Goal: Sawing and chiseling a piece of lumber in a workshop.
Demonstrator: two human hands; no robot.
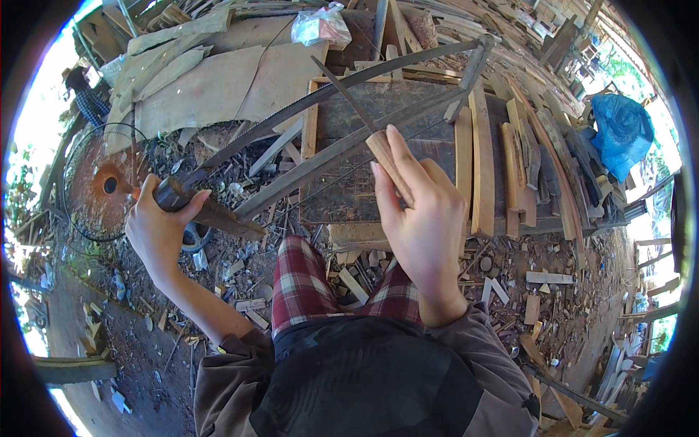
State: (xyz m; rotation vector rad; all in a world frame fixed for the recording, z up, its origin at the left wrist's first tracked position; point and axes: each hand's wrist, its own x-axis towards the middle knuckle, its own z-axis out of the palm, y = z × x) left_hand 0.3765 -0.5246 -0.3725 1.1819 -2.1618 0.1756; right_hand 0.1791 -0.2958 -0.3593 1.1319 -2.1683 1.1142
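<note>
My left hand (160,226) is closed round the dark wooden end piece (211,207) of a wooden bow saw. The saw's long toothed blade (277,120) and middle bar (306,169) run diagonally up to the far end piece (473,73). My right hand (419,218) grips the wooden handle (389,164) of a slim dark file (342,91), pointed up and leftward across the blade; I cannot tell whether they touch. Behind the saw is a dark, worn wooden bench top (342,197).
Boards (480,175) and a blue plastic sheet (619,131) lie at right. Pale sheets (211,87) and a plastic bag (320,29) are behind. A round rusty metal object (95,167) stands at left, near another person (91,102). Wood scraps (539,277) litter the ground.
</note>
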